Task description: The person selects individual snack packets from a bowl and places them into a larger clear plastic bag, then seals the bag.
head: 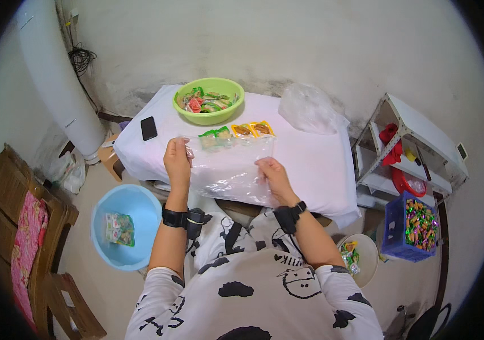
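A clear plastic bag [229, 170] is stretched between my two hands over the front of the table. My left hand [178, 159] grips its upper left edge, and my right hand [277, 177] pinches its right side. Just beyond the bag lie green-edged snack packets [216, 132], partly seen through the film, and two yellow-edged packets [252, 129] with brown contents. Behind them stands a light green basin [209, 119] holding several small wrapped packets.
The table has a white cloth [310, 170]. A black phone [149, 128] lies at its left, a bundle of clear plastic [308, 108] at its right. On the floor are a blue basin [146, 229] with packets, a pale bucket [369, 261] and a blue crate [395, 233]. A metal shelf [424, 136] stands right.
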